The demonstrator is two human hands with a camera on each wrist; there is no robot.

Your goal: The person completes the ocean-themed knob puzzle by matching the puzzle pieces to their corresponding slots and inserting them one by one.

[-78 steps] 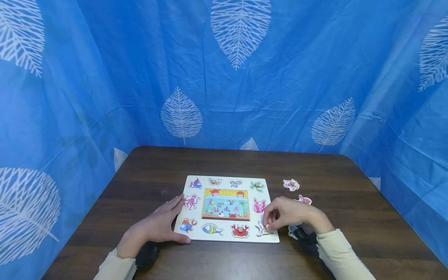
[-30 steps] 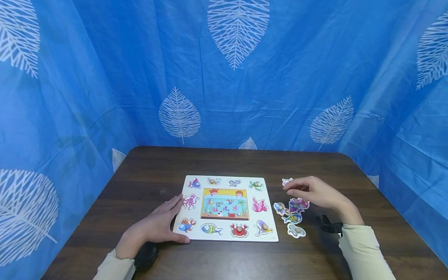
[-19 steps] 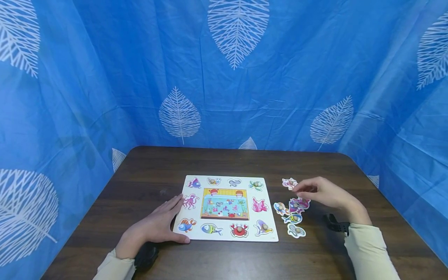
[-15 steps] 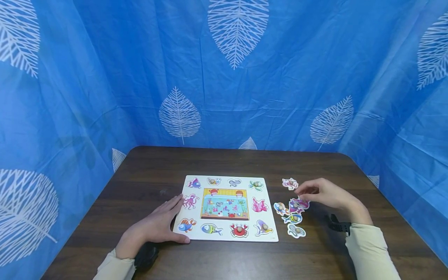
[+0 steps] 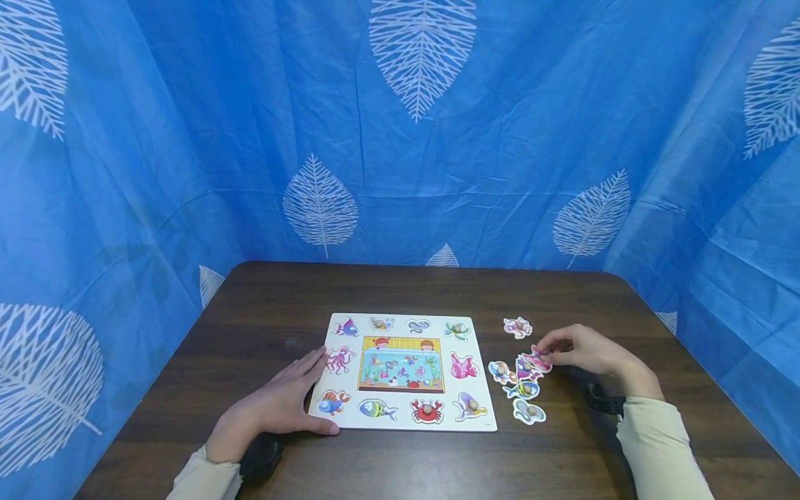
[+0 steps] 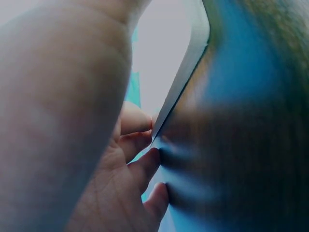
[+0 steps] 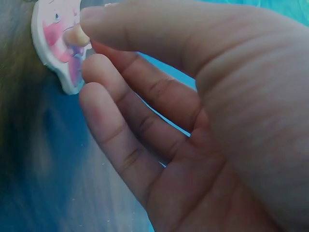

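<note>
Nearest: one pair of cream sleeves (image 5: 659, 444); black wrist strap (image 5: 605, 401) at the right, its surface bearing no legible brand. Left hand (image 5: 281, 403), fingers extended and thumb apart, resting at the left edge of one white knobbed sea-life puzzle board (image 5: 403, 423), sides of the aquarium scene (image 5: 401, 366) set with ten shapes. Knobs show on the crab (image 5: 421, 416), angelfish (image 5: 462, 404), turtle (image 5: 453, 335) and apparently the snail-like piece (image 5: 376, 323). Right of the board, loose: grey oval piece (image 5: 525, 417), striped fish piece (image 5: 513, 392), orange-and-blue piece (image 5: 502, 373), purple piece (image 5: 522, 370) and, crowding it, the pink fish piece (image 5: 542, 362). Right hand (image 5: 584, 349), thumb and forefinger at the latter's knob (image 7: 76, 36); firm pinch or mere contact, cannot tell. Step, as judged: picking up the pink fish; next calls for a straight lift clear of its neighbour, then turning to suit the pink recess (image 5: 463, 367). Beyond: one pink octopus piece (image 5: 518, 328), alone; dark wood-grain desk (image 5: 300, 288); blue leaf-print cloth (image 5: 512, 125). Writing: tiny corner print on the board, unreadable.
</note>
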